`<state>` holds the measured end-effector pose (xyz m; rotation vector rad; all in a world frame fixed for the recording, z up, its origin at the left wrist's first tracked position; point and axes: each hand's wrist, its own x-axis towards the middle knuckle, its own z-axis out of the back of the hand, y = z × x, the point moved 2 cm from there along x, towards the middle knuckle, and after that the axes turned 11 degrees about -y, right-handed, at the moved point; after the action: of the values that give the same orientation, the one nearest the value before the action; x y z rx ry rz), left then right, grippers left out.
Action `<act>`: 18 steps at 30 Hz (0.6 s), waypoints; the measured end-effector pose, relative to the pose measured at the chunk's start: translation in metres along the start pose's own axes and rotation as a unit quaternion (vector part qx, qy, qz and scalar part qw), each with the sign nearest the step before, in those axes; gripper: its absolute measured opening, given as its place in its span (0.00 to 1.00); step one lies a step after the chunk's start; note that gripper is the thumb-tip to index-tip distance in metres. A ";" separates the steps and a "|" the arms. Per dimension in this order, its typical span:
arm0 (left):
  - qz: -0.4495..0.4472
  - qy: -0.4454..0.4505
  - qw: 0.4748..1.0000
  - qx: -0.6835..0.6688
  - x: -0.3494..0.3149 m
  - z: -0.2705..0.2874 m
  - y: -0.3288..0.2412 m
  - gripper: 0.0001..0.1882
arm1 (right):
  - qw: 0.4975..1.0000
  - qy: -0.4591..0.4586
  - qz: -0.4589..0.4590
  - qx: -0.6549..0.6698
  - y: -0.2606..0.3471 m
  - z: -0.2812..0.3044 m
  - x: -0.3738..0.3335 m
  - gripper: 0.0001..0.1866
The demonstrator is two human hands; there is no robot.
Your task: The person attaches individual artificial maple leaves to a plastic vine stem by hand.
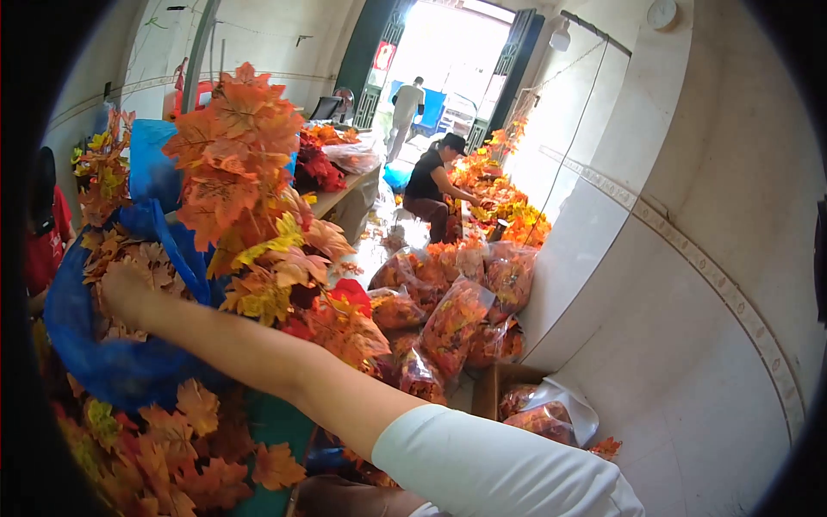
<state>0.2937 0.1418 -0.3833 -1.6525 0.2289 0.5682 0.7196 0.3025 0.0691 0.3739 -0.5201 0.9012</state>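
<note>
My right arm, in a white sleeve, stretches across from the lower right. My right hand (125, 293) reaches into an open blue plastic bag (112, 366) at the left. Pale orange artificial maple leaves (155, 263) fill the bag around the hand. The fingers are blurred and sunk among the leaves, so whether they hold anything is hidden. Beyond my forearm stands a tall bunch of orange and yellow artificial maple leaves (237, 164). More loose leaf sprays (172, 448) lie in front of the bag, over a green surface (280, 422). My left hand does not show.
Clear bags of leaves (457, 327) are piled on the floor at centre, near a cardboard box (489, 392). A seated person in black (428, 181) handles leaves by the right wall. Another person (407, 112) stands at the doorway. Someone in red (52, 233) is at the far left.
</note>
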 end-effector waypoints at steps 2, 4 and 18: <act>-0.036 0.018 0.999 -0.009 0.023 -0.015 -0.031 0.08 | 0.976 0.011 0.126 -0.176 -0.047 -0.023 0.013 0.16; -0.058 0.021 0.998 -0.018 0.031 -0.024 -0.045 0.09 | 0.938 -0.081 0.145 -0.304 -0.056 -0.055 0.005 0.16; -0.172 -0.079 0.978 0.085 -0.050 0.042 -0.041 0.13 | 0.921 -0.144 0.110 -0.344 -0.105 -0.094 0.017 0.14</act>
<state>0.2600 0.1811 -0.3256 -1.4319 -0.1217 0.4017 0.8398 0.3022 -0.0074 -0.2058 -1.1233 0.8222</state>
